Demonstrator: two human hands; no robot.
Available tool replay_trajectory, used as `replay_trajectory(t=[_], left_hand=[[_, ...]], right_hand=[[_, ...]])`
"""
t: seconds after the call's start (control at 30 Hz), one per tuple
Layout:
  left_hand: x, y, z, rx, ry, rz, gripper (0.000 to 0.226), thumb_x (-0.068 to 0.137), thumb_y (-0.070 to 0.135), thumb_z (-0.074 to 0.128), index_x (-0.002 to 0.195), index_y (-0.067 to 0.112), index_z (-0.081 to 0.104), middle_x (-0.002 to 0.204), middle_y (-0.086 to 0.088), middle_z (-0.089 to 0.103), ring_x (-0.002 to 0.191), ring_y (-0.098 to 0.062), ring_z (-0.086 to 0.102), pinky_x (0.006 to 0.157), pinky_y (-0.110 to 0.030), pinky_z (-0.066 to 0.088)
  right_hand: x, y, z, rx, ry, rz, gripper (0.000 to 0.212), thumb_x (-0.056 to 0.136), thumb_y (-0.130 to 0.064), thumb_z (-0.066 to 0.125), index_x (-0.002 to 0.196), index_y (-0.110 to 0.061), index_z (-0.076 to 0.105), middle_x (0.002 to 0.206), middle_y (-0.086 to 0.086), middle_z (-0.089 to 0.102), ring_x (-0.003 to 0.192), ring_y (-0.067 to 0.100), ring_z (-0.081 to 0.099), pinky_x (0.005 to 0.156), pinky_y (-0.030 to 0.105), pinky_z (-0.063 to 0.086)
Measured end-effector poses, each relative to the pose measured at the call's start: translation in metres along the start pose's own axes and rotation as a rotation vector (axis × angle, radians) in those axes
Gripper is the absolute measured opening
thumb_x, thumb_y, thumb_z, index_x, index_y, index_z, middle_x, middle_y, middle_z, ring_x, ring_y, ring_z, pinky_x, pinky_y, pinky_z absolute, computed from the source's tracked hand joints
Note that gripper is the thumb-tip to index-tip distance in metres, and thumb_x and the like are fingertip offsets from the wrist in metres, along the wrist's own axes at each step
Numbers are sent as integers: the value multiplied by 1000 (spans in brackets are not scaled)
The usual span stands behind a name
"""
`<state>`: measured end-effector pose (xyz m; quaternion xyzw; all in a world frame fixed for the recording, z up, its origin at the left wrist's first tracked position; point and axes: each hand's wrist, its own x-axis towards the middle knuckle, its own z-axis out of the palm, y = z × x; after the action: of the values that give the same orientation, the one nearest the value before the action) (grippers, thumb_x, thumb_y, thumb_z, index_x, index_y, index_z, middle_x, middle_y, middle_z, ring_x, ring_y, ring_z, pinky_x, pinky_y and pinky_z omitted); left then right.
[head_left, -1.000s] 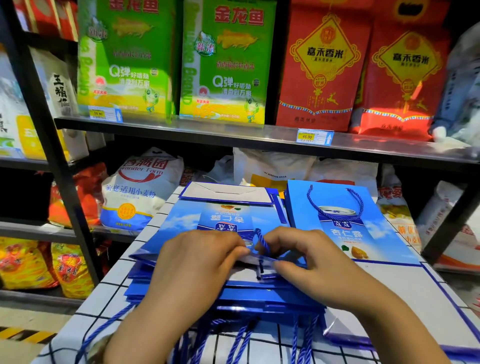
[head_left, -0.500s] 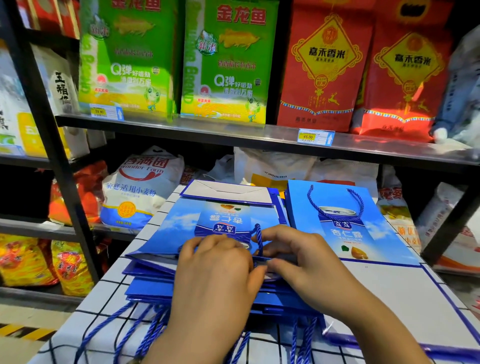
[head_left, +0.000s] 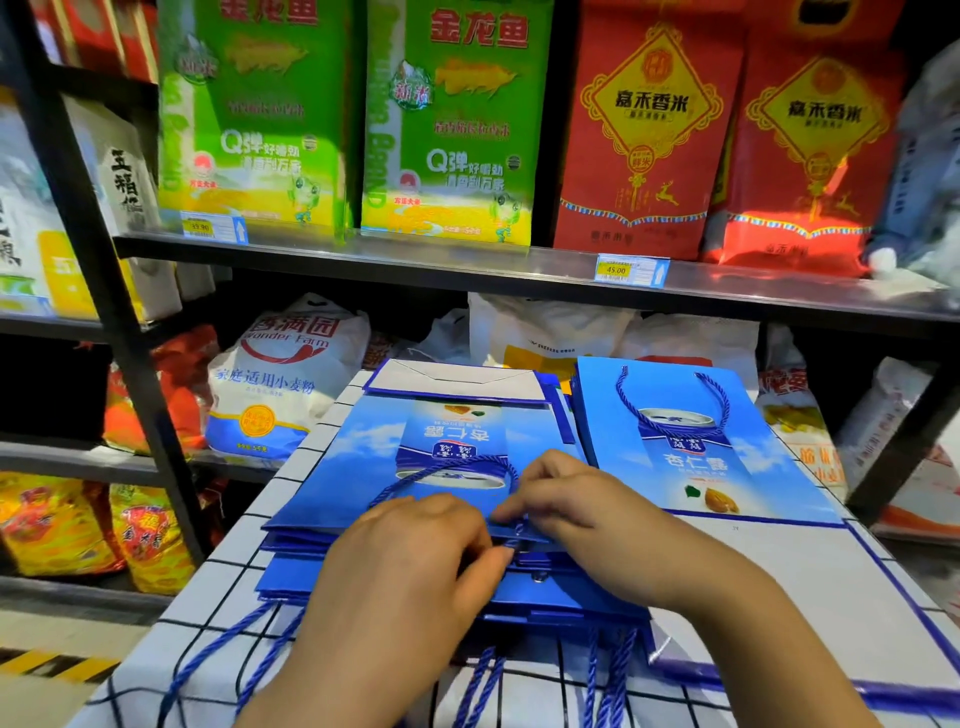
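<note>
Visibly, right hand (head_left: 587, 519) pinches the blue cord (head_left: 441, 464); left hand's (head_left: 415, 561) grip is unclear.

two green rice bags (head_left: 457, 130) on the upper shelf (head_left: 415, 260) read "金龙鱼" and "q弹"; the price tag (head_left: 213, 227) beneath the left one shows 39.90. two red bags (head_left: 649, 135) beside them carry "嘉禾香米", over a yellow tag (head_left: 631, 270) marked 45.00. a white flour sack (head_left: 280, 379) below reads "香满园", "wonder farm" and "家庭适用小麦粉". the nearer blue paper bag (head_left: 358, 467) bears "杏仁露" upside down; the second blue bag (head_left: 769, 467) shows it upright.
</note>
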<state>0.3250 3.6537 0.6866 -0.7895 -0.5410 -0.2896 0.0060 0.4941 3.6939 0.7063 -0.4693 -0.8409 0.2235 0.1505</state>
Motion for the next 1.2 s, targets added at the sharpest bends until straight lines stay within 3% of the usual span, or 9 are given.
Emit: replay_trajectory(t=[0.2,0.37,0.43,0.53,0.63,0.73,0.9,1.03,1.2], left_hand=[[-1,-3,-7,-55,-69,-99,37,77,65,50,83,32,33,94,19,55,83,-2,49,67,-17,37],[7,-2,-12,47,-93,-5,31,87,54,44,115,40,46,116,21,51,108,0,47,81,-20,39],[12,-6,-11,154,-79,148,29,89,49,38,98,34,61,94,14,60,88,-3,59,63,-24,43],[16,-15,-5,215,55,240,36,81,41,36,64,26,64,56,10,58,45,-12,57,34,-20,30],[20,-13,-13,147,275,243,32,84,32,40,72,20,66,61,6,63,44,-23,57,34,-21,36],[27,0,-25,65,492,244,30,88,25,43,80,13,69,66,0,66,49,-26,59,38,-26,43],[35,25,-41,-162,785,222,22,90,14,49,89,5,69,76,-1,67,68,-9,56,59,-16,42],[34,37,-48,-756,907,36,18,88,11,56,86,28,58,72,25,62,71,12,56,65,-2,40],[24,38,-22,-1400,811,-423,22,90,4,49,81,23,53,69,13,68,58,2,61,46,-13,45]], right_hand=[[4,8,-3,-91,189,83,16,93,-26,50,77,-30,49,91,-10,47,87,10,50,73,10,36],[4,9,0,-26,338,109,22,92,-26,52,72,-33,46,84,-13,53,79,9,55,68,16,39],[1,9,3,-55,416,99,18,89,-29,56,75,-35,48,87,-16,53,73,4,53,68,20,40],[-8,4,2,-60,835,70,14,86,-26,60,79,-33,51,84,-15,52,71,4,53,63,26,43],[-18,-10,-3,110,1213,-110,14,83,-28,59,73,-30,49,71,-7,54,64,8,50,55,19,39],[-9,-27,3,259,954,-134,5,78,-29,57,77,-34,57,78,-8,61,76,1,57,63,11,44],[9,-54,14,510,496,-258,66,80,-32,52,141,-31,30,142,-15,41,128,-2,39,103,22,37],[9,-62,2,400,476,-358,73,73,-42,50,135,-46,11,151,-20,16,138,-9,11,113,18,16],[11,-44,-9,140,264,-226,80,72,-50,57,139,-48,12,152,-25,2,133,-18,-3,113,14,6]])
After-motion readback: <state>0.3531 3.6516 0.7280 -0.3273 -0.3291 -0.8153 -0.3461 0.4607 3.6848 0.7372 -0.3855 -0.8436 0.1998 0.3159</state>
